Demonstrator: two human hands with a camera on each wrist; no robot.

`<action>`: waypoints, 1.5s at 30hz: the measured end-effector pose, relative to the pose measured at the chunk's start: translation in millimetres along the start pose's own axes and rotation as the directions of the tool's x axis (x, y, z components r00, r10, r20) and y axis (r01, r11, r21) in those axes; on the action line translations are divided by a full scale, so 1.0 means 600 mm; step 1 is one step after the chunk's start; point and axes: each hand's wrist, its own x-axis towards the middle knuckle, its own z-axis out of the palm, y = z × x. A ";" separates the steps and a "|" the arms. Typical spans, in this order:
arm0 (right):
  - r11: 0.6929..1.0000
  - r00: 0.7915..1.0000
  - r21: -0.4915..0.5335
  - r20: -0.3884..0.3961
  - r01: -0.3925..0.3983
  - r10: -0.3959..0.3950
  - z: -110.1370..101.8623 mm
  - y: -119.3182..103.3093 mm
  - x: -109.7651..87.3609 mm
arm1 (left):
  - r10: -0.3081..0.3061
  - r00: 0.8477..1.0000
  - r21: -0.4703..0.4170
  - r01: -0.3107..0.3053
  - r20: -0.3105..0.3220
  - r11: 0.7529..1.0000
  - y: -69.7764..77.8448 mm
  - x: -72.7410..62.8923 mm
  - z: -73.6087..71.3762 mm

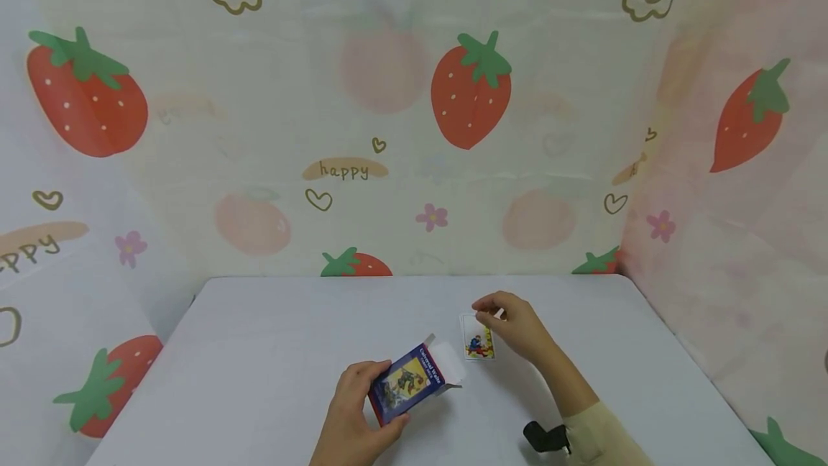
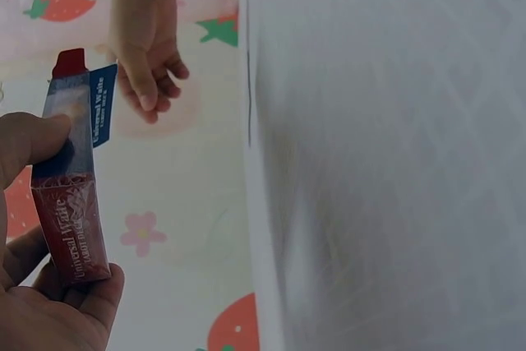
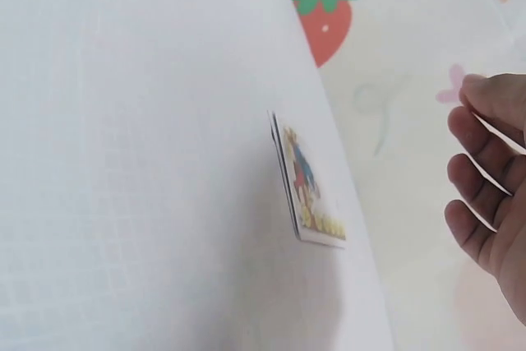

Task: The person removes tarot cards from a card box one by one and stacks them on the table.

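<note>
My left hand [image 1: 359, 412] grips a blue and red tarot card box [image 1: 406, 385], thumb on one side and fingers on the other. The box tilts up to the right, its white end flap [image 1: 448, 364] open. In the left wrist view the lettered narrow side of the box [image 2: 74, 232] shows between thumb and fingers. A small stack of illustrated cards [image 1: 477, 345] lies on the table, face up. Over its far end hovers my right hand [image 1: 514, 322], fingers loosely bent. The right wrist view shows this hand [image 3: 501, 178] holding nothing, apart from the cards [image 3: 308, 187].
A white-covered table [image 1: 272, 351] spreads beneath both hands. Behind its far edge hangs a curtain [image 1: 556, 164] printed with strawberries, with more printed cloth at both sides. A black device [image 1: 545, 437] is strapped at the right wrist, by the light sleeve [image 1: 601, 437].
</note>
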 end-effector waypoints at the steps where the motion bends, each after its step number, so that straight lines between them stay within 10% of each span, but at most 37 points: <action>1: 1.000 1.000 0.000 -0.005 -0.003 0.003 -0.001 -0.004 -0.004 | 0.003 1.000 0.000 -0.003 -0.005 1.000 0.000 0.000 0.000; 45: 0.985 0.994 0.136 0.004 0.111 -0.112 0.014 -0.114 -0.123 | -0.048 0.999 0.006 0.048 0.022 0.999 0.006 0.000 -0.001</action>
